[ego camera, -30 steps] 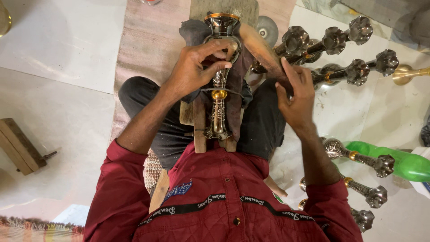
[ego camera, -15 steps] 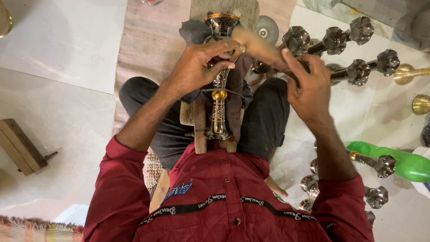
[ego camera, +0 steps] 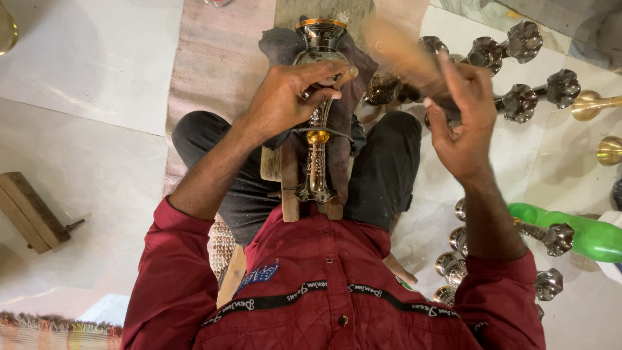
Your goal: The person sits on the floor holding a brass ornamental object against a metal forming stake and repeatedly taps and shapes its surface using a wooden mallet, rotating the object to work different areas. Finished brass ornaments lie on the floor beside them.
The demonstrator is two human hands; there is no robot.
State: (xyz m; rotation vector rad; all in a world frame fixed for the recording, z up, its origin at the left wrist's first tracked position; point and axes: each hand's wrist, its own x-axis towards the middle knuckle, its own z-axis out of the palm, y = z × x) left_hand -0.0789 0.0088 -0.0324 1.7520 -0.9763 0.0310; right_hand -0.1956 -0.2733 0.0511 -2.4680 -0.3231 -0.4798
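A tall silver and brass metal stem (ego camera: 316, 152) lies along a wooden rest (ego camera: 289, 191) between my knees, over a dark cloth (ego camera: 277, 45). My left hand (ego camera: 288, 97) is closed over the stem's upper part and pinches a small rod-shaped tool (ego camera: 348, 72) against it. My right hand (ego camera: 463, 123) is raised to the right of the stem and grips a wooden stick (ego camera: 395, 55), which is blurred by motion and points up and to the left.
Several silver flower-headed metal pieces (ego camera: 518, 104) lie on the floor at the right, with brass pieces (ego camera: 589, 102) beyond them. A green plastic object (ego camera: 586, 234) lies at the right edge, a wooden block (ego camera: 29, 210) at the left. A striped mat (ego camera: 214, 65) lies under my legs.
My right hand has lifted the wooden stick away from the top of the stem, out to the right. My left hand has stayed on the stem.
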